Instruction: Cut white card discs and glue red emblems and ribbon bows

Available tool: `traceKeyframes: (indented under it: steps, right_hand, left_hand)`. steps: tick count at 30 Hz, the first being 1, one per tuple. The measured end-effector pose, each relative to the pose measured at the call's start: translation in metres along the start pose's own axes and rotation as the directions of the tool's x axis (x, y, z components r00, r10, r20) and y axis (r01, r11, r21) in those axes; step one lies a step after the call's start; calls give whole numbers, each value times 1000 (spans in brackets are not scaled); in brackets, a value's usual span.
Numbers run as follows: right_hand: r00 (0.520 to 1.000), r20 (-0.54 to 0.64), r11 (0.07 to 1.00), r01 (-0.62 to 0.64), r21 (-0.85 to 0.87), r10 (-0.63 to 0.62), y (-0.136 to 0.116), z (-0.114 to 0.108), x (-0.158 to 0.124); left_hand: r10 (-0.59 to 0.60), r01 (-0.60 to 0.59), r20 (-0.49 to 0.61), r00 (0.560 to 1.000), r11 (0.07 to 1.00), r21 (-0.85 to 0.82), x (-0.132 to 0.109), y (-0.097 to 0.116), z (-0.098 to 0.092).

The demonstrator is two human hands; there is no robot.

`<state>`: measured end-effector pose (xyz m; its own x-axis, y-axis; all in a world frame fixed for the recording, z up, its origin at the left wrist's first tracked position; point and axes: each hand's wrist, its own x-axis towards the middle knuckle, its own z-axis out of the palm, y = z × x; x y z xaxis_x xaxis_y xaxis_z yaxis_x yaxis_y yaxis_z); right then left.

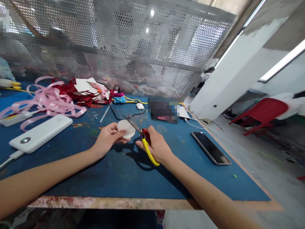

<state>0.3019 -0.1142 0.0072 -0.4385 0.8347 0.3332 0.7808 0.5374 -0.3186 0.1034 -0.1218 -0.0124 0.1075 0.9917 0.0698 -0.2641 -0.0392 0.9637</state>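
Observation:
My left hand [110, 136] pinches a round off-white disc [128, 128], thumb on its near face and fingers behind it. Its material looks like paper or card, though I cannot tell for certain. In my right hand [157, 144] is a pair of scissors [148, 151] with yellow and red on the handles. The blades point up and left and reach the disc's upper right edge. Whether they touch it I cannot tell. Both hands are above the blue table mat [100, 181], and their shadows fall on it.
Pink ribbon [51, 100] and a white power bank [41, 133] lie left. Behind are white and red pieces [89, 90], cables and a white earbud case [139, 106]. A dark tablet-like device [163, 111] and a phone [211, 148] lie right. Perforated metal [114, 47] borders the back.

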Motion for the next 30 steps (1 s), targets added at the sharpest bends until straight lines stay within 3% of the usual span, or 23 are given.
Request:
traceKeyframes:
  steps: [9, 30]
  right_hand:
    - [997, -20, 994, 69, -85, -71, -1, -4, 0]
    - [997, -24, 987, 73, -145, -77, 1, -9, -1]
  left_hand:
    - [-1, 1, -26, 1000, 1000, 24, 0, -1, -1]
    - [81, -79, -46, 996, 996, 46, 4, -1, -6]
